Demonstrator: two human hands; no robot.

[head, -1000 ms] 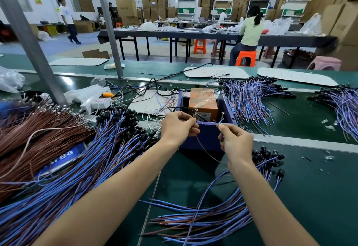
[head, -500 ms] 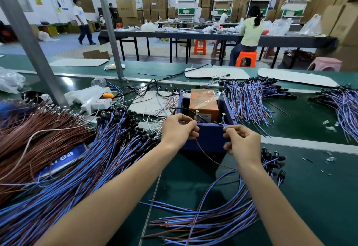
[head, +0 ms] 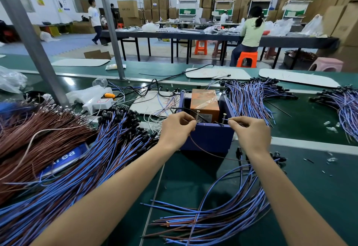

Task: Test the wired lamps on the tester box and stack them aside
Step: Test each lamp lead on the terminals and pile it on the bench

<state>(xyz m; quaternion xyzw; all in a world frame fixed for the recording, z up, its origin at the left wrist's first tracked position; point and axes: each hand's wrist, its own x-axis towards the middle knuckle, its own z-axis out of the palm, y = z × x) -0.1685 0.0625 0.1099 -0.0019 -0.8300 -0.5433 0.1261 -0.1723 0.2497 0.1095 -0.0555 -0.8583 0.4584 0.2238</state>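
Because untested stock is best kept within reach of the left arm, the heap of brown wires (head: 29, 139) and the larger heap of blue leads (head: 100, 158) lie at the left of the green bench (head: 310, 178), black lamp heads turned towards the middle. The left hand (head: 177, 127) pinches one lead end and holds it at the left screw post (head: 198, 115) on the near rim of the tester box (head: 209, 139); contact is too small to confirm. An orange block (head: 204, 103) sits inside the box. The right hand (head: 251, 133) pinches the other lead end at the right screw post (head: 223, 119). Both ends must presumably touch together to close the circuit, hence one hand per post. The wire (head: 209, 153) of the lamp under test droops slack between the hands, in front of the box; its head cannot be picked out. The stack of lamps (head: 222, 213) lies beside the right forearm, probably so each tested piece can be set down without reaching across
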